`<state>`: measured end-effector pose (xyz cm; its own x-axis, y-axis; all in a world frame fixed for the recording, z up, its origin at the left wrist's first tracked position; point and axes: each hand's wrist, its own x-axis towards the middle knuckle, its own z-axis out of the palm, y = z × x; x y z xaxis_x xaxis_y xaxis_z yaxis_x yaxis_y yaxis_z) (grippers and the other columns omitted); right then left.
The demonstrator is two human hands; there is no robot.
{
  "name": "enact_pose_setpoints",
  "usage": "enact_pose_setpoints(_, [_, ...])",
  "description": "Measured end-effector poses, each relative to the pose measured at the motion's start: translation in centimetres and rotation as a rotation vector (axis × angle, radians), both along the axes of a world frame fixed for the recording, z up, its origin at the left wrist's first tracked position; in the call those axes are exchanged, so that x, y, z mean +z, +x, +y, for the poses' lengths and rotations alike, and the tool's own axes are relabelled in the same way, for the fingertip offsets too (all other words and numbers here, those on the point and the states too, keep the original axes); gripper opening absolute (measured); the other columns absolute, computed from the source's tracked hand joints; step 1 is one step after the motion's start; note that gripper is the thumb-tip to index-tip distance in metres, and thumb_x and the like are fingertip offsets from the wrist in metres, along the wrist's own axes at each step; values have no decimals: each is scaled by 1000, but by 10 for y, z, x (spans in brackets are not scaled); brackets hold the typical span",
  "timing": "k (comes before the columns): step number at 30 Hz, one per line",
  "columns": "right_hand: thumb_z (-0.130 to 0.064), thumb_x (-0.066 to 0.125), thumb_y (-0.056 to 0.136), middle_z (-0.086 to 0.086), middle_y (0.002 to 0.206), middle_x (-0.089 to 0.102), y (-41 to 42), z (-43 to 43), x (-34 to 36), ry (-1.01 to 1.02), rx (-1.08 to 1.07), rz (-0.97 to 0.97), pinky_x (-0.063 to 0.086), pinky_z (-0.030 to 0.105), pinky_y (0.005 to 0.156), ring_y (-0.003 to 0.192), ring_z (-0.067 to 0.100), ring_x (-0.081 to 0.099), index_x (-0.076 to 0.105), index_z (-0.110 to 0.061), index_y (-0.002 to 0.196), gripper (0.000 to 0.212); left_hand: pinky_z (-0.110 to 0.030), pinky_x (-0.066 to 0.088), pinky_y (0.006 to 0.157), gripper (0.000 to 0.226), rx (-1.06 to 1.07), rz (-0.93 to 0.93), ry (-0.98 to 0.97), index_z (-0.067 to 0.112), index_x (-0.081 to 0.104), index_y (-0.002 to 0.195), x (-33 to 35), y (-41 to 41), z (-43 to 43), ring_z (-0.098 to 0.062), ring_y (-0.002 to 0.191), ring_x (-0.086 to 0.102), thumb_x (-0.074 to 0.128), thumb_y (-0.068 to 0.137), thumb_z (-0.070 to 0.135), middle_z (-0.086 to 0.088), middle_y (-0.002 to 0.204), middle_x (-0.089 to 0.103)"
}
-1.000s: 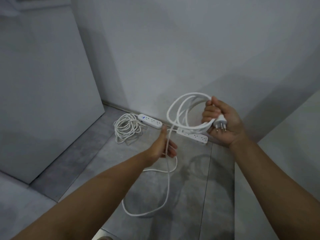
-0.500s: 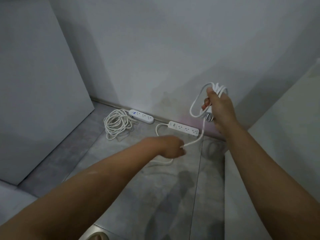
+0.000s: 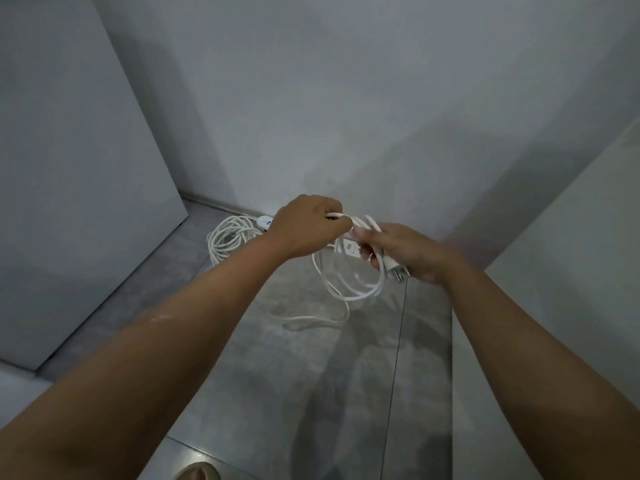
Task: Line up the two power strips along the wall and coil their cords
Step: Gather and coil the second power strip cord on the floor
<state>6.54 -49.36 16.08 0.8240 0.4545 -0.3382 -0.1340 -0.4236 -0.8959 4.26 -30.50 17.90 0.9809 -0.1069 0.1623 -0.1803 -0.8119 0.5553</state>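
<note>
Both hands meet over the floor near the wall. My left hand (image 3: 306, 223) grips a strand of the white cord (image 3: 349, 292). My right hand (image 3: 401, 251) holds the gathered loops of that cord, and its plug (image 3: 398, 270) sticks out below the fingers. The loops hang under the hands, with a slack length trailing on the tiles. A small bit of the right power strip (image 3: 349, 247) shows between the hands. The left power strip (image 3: 265, 221) is mostly hidden behind my left wrist; its coiled cord (image 3: 228, 237) lies on the floor beside it.
A grey wall (image 3: 346, 116) runs behind the strips, with a skirting (image 3: 214, 202) at its foot. A tall grey panel (image 3: 76, 168) stands at the left and a pale surface (image 3: 554, 271) at the right. A sandalled foot (image 3: 197, 472) shows at the bottom edge.
My left hand rose from the floor with a strand and joined my right hand. My right hand came down and in, and the coil now hangs below both hands.
</note>
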Motion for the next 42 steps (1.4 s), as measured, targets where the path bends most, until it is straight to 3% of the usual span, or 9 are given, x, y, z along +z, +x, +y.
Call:
enact_pose_setpoints(6, [-9, 63, 88, 3, 58, 52, -5, -2, 8, 234, 122, 284, 49, 24, 56, 55, 15, 55, 54, -8, 81, 12, -31, 38, 62, 38, 49, 62, -205, 15, 56, 86, -14, 8, 14, -14, 69, 54, 60, 85, 52, 2, 74, 59])
enact_pose_setpoints(13, [-17, 82, 68, -8, 51, 41, 2, -16, 37, 809, 121, 432, 47, 20, 51, 45, 5, 45, 49, -12, 83, 36, -41, 50, 86, 95, 155, 168, -60, 15, 62, 107, -80, -2, 61, -29, 100, 64, 11, 75, 88, -12, 104, 69])
enact_pose_setpoints(15, [-19, 83, 67, -8, 52, 42, 5, -16, 43, 907, 84, 446, 46, 20, 49, 44, 4, 44, 50, -12, 87, 39, -38, 49, 87, 78, 147, 231, -55, 18, 62, 110, -85, -11, 57, -29, 104, 63, 21, 80, 78, -10, 110, 69])
enact_pose_setpoints(18, [-18, 85, 65, -7, 52, 45, 8, -9, 40, 983, 18, 468, 47, 21, 49, 44, 5, 46, 54, -10, 86, 39, -29, 48, 67, 32, 76, 354, -144, 24, 50, 76, -85, -21, 30, -24, 76, 66, 47, 94, 51, -1, 76, 63])
enact_pose_setpoints(27, [0, 83, 49, -1, 61, 55, 23, -34, 38, 1259, -447, 465, 53, 23, 59, 54, 12, 58, 56, -5, 76, 39, -24, 46, 68, 20, -253, 800, -314, 15, 49, 87, -109, -48, -31, -15, 69, 64, 52, 97, 32, -1, 76, 61])
enact_pose_setpoints(30, [-5, 69, 60, 2, 61, 58, 22, -40, 40, 1188, -623, 308, 60, 32, 66, 54, 16, 62, 59, -5, 63, 10, -30, 42, 73, 26, -342, 854, -133, 12, 39, 111, -110, -58, -48, -20, 80, 57, 50, 97, 31, -7, 91, 59])
enact_pose_setpoints(33, [-9, 49, 92, 2, 59, 58, 28, -39, 29, 1038, -730, 197, 59, 29, 70, 55, 15, 63, 55, -6, 71, 22, -34, 38, 73, 32, -372, 792, 11, 9, 32, 128, -104, -61, -58, -29, 87, 54, 42, 100, 20, -20, 107, 58])
enact_pose_setpoints(38, [-4, 52, 93, -2, 52, 61, 37, -36, -4, 597, -783, -6, 49, 19, 45, 46, 9, 63, 54, -10, 81, 14, -34, 43, 78, 23, -323, 459, 152, 16, 50, 120, -85, -39, -56, -32, 99, 59, 39, 99, 18, -16, 114, 62])
enact_pose_setpoints(42, [-3, 53, 89, 6, 70, 62, 31, -32, -20, 184, -667, -146, 50, 23, 49, 49, 7, 65, 51, -14, 98, 14, -25, 35, 75, 24, -313, 172, 253, 18, 62, 112, -78, -20, -36, -27, 104, 60, 44, 97, 22, -8, 113, 67])
